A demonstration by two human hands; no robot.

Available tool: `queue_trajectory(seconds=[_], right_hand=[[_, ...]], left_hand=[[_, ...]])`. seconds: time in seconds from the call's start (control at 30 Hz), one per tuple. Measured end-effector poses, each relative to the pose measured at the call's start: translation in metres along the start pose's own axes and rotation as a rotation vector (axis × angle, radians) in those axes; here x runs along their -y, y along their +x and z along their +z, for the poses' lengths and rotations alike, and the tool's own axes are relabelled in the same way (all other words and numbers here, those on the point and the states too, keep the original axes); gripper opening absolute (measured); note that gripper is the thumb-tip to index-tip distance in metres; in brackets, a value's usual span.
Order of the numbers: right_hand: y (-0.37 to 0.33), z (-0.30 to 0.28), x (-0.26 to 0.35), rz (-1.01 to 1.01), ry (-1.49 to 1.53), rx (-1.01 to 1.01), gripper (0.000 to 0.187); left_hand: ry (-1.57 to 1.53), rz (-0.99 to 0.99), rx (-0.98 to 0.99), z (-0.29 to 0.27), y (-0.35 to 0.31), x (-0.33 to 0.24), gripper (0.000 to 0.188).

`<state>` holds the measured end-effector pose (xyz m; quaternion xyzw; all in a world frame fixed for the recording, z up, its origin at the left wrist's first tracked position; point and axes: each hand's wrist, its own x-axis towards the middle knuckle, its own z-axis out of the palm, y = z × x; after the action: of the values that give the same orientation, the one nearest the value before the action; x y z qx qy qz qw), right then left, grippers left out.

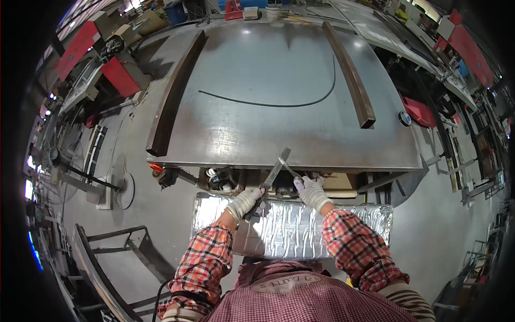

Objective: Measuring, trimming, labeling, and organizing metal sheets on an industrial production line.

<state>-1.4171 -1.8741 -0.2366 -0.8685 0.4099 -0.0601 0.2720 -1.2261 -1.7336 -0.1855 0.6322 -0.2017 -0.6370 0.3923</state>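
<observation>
My left hand [245, 203], in a pale work glove, is closed around a long, flat grey metal bar-like tool [277, 170]; its dark lower end shows beneath my fingers. My right hand [312, 193], gloved alike, grips a thinner shiny metal strip [290, 168]. The two pieces cross near their far ends, just over the front edge of the steel-topped table [257, 129]. Whether they touch I cannot tell. Both hands are between that edge and a foil-covered block [289, 231] in front of me.
Two brown steel bars [174, 102] [351, 80] lie along the tabletop's sides, with a curved black cord [279, 105] between them. A round badge [404, 118] is at the right edge. A fan [55, 156] and a metal frame [115, 236] stand at left; below the tabletop sits a cluttered shelf [343, 182].
</observation>
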Motion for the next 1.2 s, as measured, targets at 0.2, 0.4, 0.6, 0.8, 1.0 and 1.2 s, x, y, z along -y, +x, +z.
queue_trajectory(seconds=[0.2, 0.4, 0.6, 0.8, 1.0, 1.2], right_hand=[[0.005, -0.035, 0.035, 0.086, -0.121, 0.074, 0.038], [0.003, -0.012, 0.015, -0.02, -0.228, 0.161, 0.036], [0.007, -0.022, 0.046, 0.074, -0.338, 0.402, 0.034], [0.013, -0.023, 0.035, -0.097, -0.434, 0.27, 0.028], [0.015, -0.047, 0.042, 0.232, -0.204, 0.23, 0.036], [0.021, -0.05, 0.028, 0.334, -0.056, 0.205, 0.038]], left_hand=[[0.086, -0.016, -0.033, -0.004, 0.008, -0.002, 0.029], [-0.041, -0.033, 0.046, 0.004, 0.008, -0.011, 0.029], [0.084, -0.01, -0.006, -0.001, 0.023, -0.013, 0.026], [0.319, 0.125, -0.067, -0.001, 0.048, 0.0, 0.024], [0.189, 0.145, -0.091, 0.017, 0.034, -0.008, 0.026], [0.02, 0.06, 0.017, 0.015, 0.041, -0.007, 0.02]])
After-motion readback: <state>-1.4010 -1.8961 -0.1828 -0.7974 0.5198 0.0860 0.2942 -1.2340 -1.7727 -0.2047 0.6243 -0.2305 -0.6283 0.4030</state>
